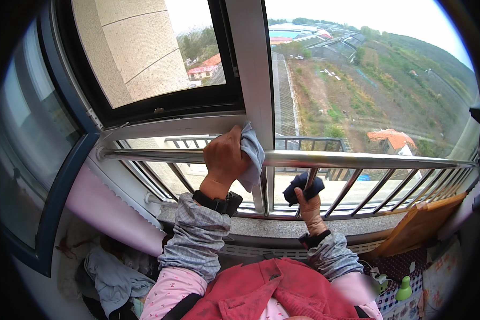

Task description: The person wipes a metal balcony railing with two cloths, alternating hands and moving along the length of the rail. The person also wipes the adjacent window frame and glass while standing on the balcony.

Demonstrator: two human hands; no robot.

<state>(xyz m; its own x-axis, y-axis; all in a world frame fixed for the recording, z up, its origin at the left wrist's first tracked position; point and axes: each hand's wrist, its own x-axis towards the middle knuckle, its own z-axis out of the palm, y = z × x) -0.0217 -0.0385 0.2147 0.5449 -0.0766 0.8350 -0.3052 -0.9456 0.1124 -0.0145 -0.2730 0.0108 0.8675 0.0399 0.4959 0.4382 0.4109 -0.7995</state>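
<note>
The light blue cloth [253, 152] is bunched up in the left hand [224, 158], which is gripping it where the shiny top rail [368, 159] crosses in front of the window post [254, 69]. Lower down, the right hand [310, 208] has a dark blue cloth [295, 188] clutched against an upright bar. Below that there's a speckled stone sill [256, 228], plus a wooden board [424, 221] leaning off to the right and some crumpled clothes [114, 277] lower left.

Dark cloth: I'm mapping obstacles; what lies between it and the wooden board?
In the head view, several steel railing bars stand between dark cloth and wooden board.
</note>
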